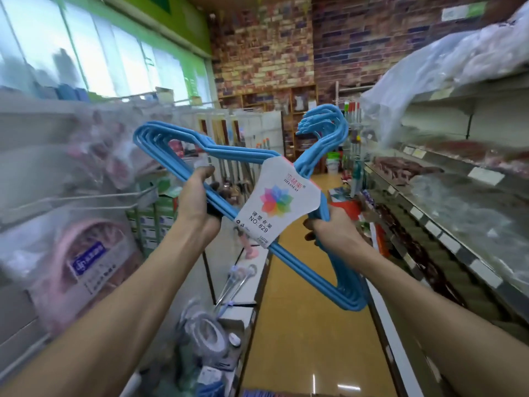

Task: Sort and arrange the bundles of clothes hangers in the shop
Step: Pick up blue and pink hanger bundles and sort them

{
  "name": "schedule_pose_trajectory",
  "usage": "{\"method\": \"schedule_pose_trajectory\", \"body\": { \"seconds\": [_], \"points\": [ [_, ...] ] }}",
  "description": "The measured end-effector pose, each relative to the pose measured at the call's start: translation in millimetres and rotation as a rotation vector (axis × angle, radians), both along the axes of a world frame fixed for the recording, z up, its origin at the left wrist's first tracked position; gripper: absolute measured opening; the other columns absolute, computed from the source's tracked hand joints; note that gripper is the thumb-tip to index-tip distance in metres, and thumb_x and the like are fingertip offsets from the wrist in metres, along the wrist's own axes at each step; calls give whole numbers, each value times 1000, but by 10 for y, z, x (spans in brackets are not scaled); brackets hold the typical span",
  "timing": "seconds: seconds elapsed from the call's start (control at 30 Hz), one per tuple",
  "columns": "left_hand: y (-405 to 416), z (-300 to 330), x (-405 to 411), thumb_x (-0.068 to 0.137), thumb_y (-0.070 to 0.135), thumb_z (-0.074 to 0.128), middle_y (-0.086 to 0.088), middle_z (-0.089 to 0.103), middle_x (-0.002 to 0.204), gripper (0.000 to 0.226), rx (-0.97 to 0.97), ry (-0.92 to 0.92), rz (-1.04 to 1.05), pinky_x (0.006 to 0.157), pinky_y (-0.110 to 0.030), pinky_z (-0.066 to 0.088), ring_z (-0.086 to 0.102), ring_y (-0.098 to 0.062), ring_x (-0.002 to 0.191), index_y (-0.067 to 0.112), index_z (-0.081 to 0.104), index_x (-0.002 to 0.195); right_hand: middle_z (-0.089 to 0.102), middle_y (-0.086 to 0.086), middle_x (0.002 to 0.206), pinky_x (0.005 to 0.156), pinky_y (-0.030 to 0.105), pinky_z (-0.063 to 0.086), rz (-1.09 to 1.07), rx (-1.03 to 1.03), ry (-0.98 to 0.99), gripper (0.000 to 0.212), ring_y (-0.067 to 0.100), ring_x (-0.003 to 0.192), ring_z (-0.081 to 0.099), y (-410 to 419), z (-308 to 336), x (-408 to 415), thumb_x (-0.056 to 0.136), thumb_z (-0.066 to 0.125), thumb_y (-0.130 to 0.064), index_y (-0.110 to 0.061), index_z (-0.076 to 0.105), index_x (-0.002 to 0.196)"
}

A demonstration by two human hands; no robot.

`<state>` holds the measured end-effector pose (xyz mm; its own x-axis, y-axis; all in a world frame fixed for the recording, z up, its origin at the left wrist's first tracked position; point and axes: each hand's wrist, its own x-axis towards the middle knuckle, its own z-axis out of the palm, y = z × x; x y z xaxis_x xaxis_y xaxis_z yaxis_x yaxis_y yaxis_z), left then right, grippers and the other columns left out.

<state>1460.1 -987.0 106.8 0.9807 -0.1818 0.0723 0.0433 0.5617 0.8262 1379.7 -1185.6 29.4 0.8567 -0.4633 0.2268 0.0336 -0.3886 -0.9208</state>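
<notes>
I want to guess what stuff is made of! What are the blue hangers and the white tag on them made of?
The blue hangers look like thin wire with a smooth, slightly glossy plastic coating: the rods are slim, evenly coloured and sharply bent. They could also be solid plastic. The white tag looks like printed card or stiff paper, matte, folded flat around the bundle. The left hand and right hand grip the bundle.

Both arms outstretched, left hand and right hand curled in grips
</notes>
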Motion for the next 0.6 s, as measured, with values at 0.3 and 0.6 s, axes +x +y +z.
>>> {"method": "schedule_pose_trajectory", "body": {
  "seconds": [0.3,0.6],
  "points": [
    [351,231,-768,79,25,68,-8,64,80,24,-11,-75,276,84,-40,56,61,-23,77,10,60,96,68,16,90,61,39,54,263,-49,-97,10,24,77,69,190,256,-227,89,57,-5,-13,61,95],
    [1076,404,-1697,91,18,59,-3,43,79,10,-43,-95,610,74,-37,45,47,-17,70,13,50,87,67,11,83,56,25,47,583,-32,-165,6,16,65,67,961,471,-517,95,57,-4,-5,62,99]
  ]
}}
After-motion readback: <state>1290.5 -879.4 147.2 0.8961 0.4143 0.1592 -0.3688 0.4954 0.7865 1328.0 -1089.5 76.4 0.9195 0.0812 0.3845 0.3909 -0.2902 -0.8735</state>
